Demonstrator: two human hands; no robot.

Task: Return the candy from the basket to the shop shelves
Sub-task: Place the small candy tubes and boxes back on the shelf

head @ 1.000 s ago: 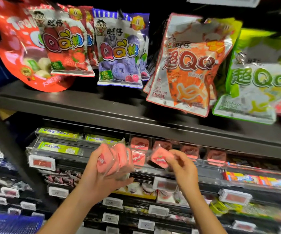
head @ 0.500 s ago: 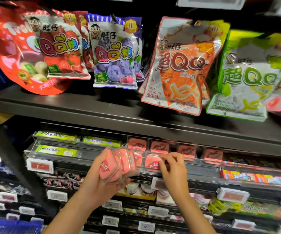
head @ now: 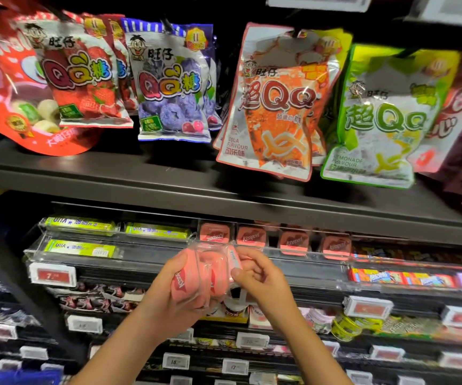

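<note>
My left hand (head: 174, 295) grips a stack of pink candy packs (head: 196, 273) in clear plastic, held in front of the clear shelf tray (head: 146, 259). My right hand (head: 257, 279) has come up against the stack and pinches the rightmost pink pack (head: 234, 261) at its edge. Behind the hands, a row of matching pink candy packs (head: 252, 236) stands in the tray slots on the shelf. The basket is not in view.
Hanging gummy bags fill the upper shelf: red (head: 77, 79), blue (head: 168, 87), orange (head: 277, 107), green (head: 382, 120). Green candy bars (head: 79, 247) lie left in the tray. Price tags (head: 52, 275) line the shelf edges; lower shelves hold more sweets.
My right hand left a pink pack at the tray front and drew back left to the stack in my left hand, now pinching another pack. The camera tilted slightly.
</note>
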